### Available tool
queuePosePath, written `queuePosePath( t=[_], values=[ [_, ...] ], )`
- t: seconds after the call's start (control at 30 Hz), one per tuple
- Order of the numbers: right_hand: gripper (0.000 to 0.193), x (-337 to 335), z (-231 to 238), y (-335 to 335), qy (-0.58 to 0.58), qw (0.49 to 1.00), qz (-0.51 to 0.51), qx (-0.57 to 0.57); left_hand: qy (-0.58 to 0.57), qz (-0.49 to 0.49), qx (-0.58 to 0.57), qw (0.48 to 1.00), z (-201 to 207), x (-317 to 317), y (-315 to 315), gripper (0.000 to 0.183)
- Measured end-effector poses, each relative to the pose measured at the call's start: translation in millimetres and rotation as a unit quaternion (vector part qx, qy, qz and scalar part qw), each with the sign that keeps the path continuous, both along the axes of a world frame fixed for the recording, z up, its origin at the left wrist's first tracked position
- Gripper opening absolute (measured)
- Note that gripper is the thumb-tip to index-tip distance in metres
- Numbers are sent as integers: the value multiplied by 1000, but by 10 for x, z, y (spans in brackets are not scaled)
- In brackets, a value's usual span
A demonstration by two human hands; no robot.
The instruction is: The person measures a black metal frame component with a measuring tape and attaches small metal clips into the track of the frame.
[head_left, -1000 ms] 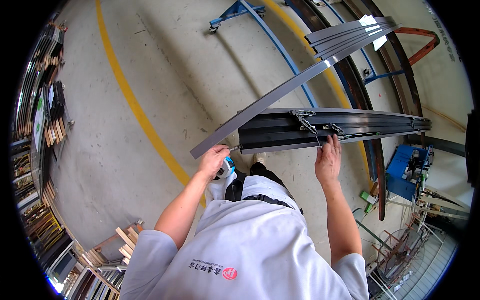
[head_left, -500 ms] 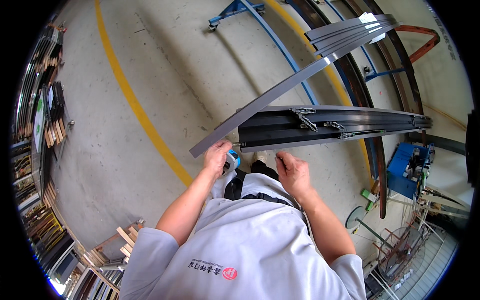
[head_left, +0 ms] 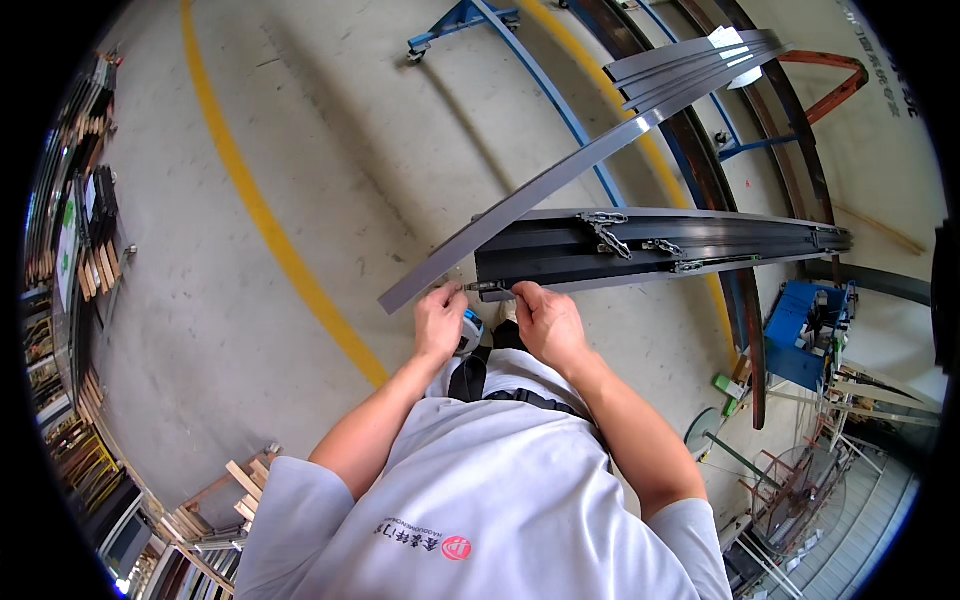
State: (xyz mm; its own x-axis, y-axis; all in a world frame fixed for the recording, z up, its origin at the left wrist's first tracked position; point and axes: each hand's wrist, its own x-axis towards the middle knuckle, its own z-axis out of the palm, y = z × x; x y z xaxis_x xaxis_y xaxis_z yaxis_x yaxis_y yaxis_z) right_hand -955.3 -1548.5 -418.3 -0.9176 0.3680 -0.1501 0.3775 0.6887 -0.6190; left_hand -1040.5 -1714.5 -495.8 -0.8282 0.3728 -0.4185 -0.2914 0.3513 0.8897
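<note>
In front of me lies a long dark aluminium profile (head_left: 720,238), its open channel facing up. Several small metal fittings (head_left: 607,236) lie in that channel. At its left end, my left hand (head_left: 440,318) is closed in a pinch on a slim metal piece (head_left: 482,287). My right hand (head_left: 550,322) is also pinched, by the other end of this piece and the profile's near edge; what its fingertips hold is mostly hidden. Beside my left hand is a blue and grey tape measure (head_left: 469,332). A long grey bar (head_left: 500,218) slants past the profile's left end.
More grey profiles (head_left: 690,70) with a paper sheet lie at the upper right, over dark rails (head_left: 690,150) and a blue wheeled frame (head_left: 550,95). A blue bin (head_left: 797,335) stands at right. Racks of stock (head_left: 85,230) line the left. A yellow line (head_left: 255,200) crosses the floor.
My right hand has moved left and slightly up, from below the profile to the slim metal piece near its end. My left hand has stayed close to the profile's left end.
</note>
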Motion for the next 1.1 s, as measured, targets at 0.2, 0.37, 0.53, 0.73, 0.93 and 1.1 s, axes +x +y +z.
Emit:
queuePosePath(
  t=[0.2, 0.37, 0.53, 0.73, 0.93, 1.1],
  values=[
    [11, -21, -88, -30, -38, 998, 1, 46, -18, -96, -3, 995, 197, 71, 60, 38],
    [10, -96, -97, 5, -89, 992, -28, 86, -48, -68, -9, 996, 133, 37, -13, 37],
    [11, 1, -43, 380, -139, 979, -83, 125, -44, -34, 44, 997, 44, -15, -173, 30],
    [9, 256, 158, 833, -83, 972, -148, 162, -155, -8, 97, 983, 244, 15, -156, 24],
    [17, 332, 70, 1476, 71, 959, -43, 271, -154, 17, 105, 982, 441, 88, 43, 21],
    [11, 288, 55, 1857, 56, 957, 145, 246, -112, 86, 115, 983, 713, 276, 306, 17]
  ],
)
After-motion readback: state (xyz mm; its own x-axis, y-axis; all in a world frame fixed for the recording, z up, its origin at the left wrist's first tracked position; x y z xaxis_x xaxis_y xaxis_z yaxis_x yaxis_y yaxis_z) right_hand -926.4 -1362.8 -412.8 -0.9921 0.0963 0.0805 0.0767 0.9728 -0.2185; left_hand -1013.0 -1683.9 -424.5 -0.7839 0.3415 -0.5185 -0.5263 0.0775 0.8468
